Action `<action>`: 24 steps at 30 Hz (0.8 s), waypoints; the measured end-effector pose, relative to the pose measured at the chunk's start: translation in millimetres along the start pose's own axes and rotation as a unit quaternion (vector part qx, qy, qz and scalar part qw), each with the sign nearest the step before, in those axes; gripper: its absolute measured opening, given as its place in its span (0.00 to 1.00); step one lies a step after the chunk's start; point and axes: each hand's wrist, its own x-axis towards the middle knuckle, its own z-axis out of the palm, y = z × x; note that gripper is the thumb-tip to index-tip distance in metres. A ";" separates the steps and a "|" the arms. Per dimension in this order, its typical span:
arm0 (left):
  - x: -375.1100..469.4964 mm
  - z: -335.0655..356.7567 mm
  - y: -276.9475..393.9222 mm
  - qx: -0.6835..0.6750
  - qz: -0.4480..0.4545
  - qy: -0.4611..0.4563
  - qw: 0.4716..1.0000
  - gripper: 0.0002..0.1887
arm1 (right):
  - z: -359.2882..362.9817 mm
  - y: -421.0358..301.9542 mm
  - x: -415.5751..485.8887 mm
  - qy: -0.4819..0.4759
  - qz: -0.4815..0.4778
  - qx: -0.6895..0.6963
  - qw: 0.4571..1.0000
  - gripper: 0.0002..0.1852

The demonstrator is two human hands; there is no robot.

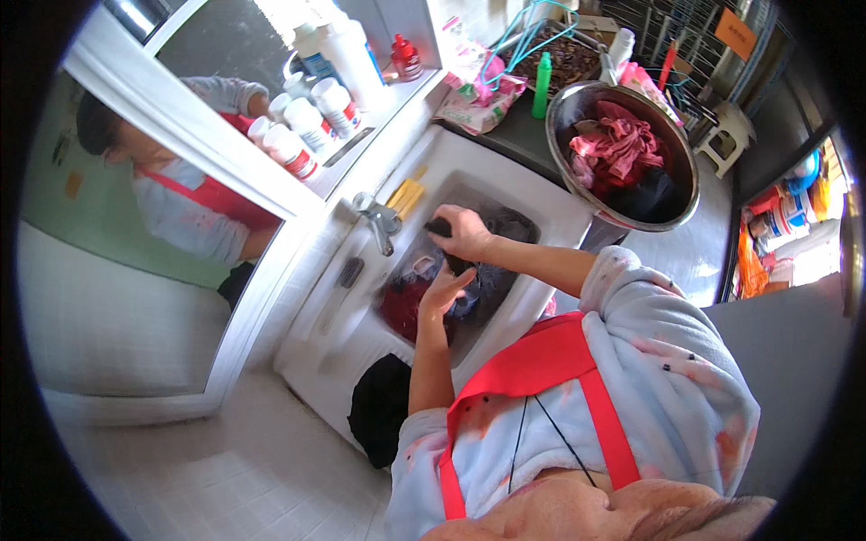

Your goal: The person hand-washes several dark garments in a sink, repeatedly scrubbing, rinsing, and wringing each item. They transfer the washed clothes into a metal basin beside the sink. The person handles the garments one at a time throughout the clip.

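Over the white sink (551, 291), my right hand (465, 233) has its fingers closed around a dark item, probably black cloth (440, 226); its exact kind is unclear. My left hand (445, 291) is just below, palm up with thumb and fingers apart, close under the dark material. Dark and red laundry (406, 308) lies in cloudy water in the basin beneath both hands. A metal faucet (380, 220) stands at the basin's back edge, with yellow soap bars (406, 197) beside it. Black cloth (382, 409) hangs over the sink's near left side.
A steel basin (690, 196) of pink, red and black cloth stands right of the sink. Near it are a green bottle (542, 86), a plastic bag (480, 105) and turquoise hangers (524, 42). White bottles (291, 150) line the ledge by a mirror cabinet (270, 196).
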 end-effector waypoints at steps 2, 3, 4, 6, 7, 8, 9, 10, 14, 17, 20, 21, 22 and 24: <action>-5.2 -10.0 3.4 -0.143 -0.023 -0.131 0.981 0.53 | -5.1 -11.5 2.9 -0.017 -0.112 0.001 0.994 0.17; -8.4 -13.8 5.1 -0.300 -0.009 -0.270 0.915 0.52 | -6.6 -17.6 1.1 -0.031 -0.180 0.009 0.983 0.17; -11.0 -14.4 4.8 -0.319 -0.001 -0.165 0.933 0.47 | -5.5 -25.0 -2.9 -0.061 -0.221 0.018 0.973 0.17; -14.1 -12.9 3.4 -0.339 0.007 0.010 0.941 0.39 | -1.1 -37.8 -15.2 -0.140 -0.314 0.005 0.939 0.20; -14.4 -12.6 3.1 -0.366 0.022 0.011 0.930 0.37 | 1.0 -42.0 -21.5 -0.168 -0.375 -0.017 0.911 0.19; -15.2 -11.3 0.9 -0.389 0.040 0.018 0.920 0.34 | 4.8 -46.2 -29.0 -0.181 -0.413 -0.054 0.891 0.19; -14.9 -11.6 -0.2 -0.406 0.061 0.013 0.912 0.31 | 7.3 -48.6 -34.8 -0.209 -0.454 -0.090 0.862 0.20; -14.1 -12.3 -0.9 -0.420 0.083 0.007 0.904 0.29 | 7.2 -48.3 -38.5 -0.202 -0.480 -0.065 0.851 0.21; -3.4 -14.1 5.4 -0.449 0.178 0.010 0.875 0.20 | 5.5 -44.2 -50.6 -0.055 -0.311 0.016 0.949 0.20; 1.5 -3.4 24.3 -0.454 0.189 0.136 0.860 0.13 | 4.0 -42.7 -55.2 0.018 -0.091 0.134 0.987 0.18; -7.4 36.1 39.8 -0.248 0.348 0.323 0.845 0.06 | 0.5 -42.4 -53.9 0.063 0.126 0.305 0.942 0.15; -10.9 47.3 48.9 -0.187 0.374 0.353 0.837 0.04 | -1.3 -42.4 -51.7 0.064 0.192 0.335 0.920 0.16; -13.0 56.4 59.6 -0.074 0.383 0.412 0.823 0.05 | -3.4 -42.3 -48.4 0.058 0.212 0.304 0.927 0.17; -19.6 71.0 79.4 0.145 0.453 0.436 0.764 0.07 | -8.5 -43.2 -39.9 0.056 0.304 0.427 0.850 0.18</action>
